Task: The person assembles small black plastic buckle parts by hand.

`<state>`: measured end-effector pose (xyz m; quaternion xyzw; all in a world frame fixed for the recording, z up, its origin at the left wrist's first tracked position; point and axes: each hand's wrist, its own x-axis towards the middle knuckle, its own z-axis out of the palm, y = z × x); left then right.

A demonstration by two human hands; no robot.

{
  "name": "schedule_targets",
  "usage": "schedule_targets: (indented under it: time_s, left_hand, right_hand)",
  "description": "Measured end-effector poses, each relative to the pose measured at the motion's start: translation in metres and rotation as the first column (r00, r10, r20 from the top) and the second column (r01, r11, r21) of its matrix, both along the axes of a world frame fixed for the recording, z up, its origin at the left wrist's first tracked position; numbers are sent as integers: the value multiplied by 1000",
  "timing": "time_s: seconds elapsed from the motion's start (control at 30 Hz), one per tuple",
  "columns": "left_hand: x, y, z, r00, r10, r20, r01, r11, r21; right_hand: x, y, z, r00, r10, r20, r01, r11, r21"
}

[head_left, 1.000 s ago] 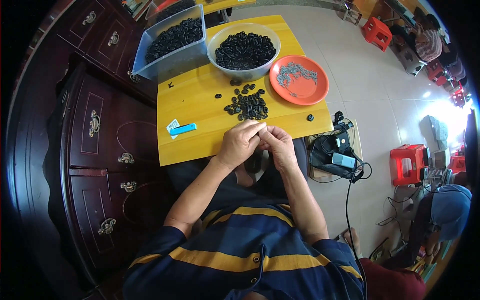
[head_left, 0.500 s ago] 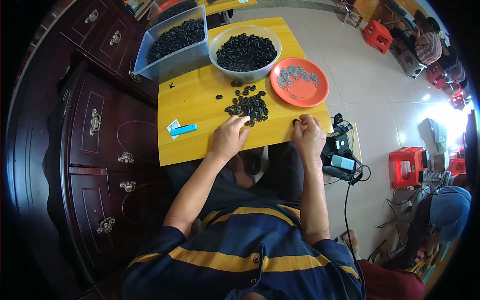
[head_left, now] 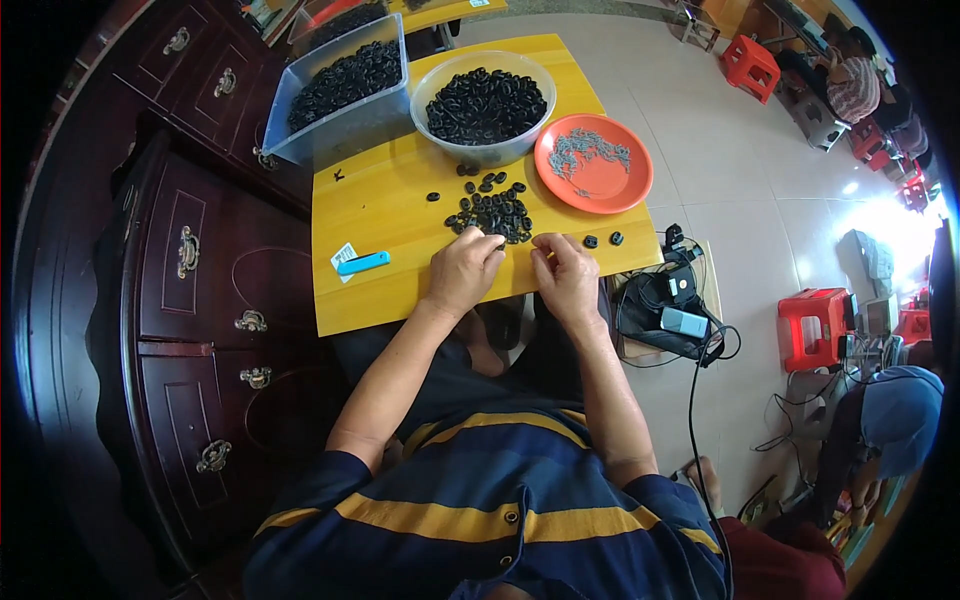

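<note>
Bare tabletop [head_left: 400, 205] lies open leftward; ahead, black parts [head_left: 492, 212] and clear bowl [head_left: 484, 103] block.

Right hand [head_left: 567, 275] back beside left hand [head_left: 463, 270]

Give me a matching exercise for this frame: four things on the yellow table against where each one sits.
Things:
1. orange plate
2. clear bowl
3. plastic bin
4. blue tool

Places:
A. far left corner
B. left of the left hand
C. far right edge
D. far middle, between bin and plate

Pairs: 1-C, 2-D, 3-A, 4-B
</note>
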<state>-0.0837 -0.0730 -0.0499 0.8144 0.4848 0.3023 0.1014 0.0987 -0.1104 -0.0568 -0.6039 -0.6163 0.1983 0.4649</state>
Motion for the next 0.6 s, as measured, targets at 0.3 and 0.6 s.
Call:
schedule_targets:
  time_s: [0.3, 0.6]
  left_hand:
    - [1, 9, 2, 1000, -18, 16, 20, 993, -116]
    - [6, 11, 4, 995, -88, -54, 91, 994, 58]
  right_hand:
    - [-4, 7, -12, 994, 10, -113, -17, 998, -57]
    - [-5, 7, -16, 989, -18, -150, 20, 1000, 9]
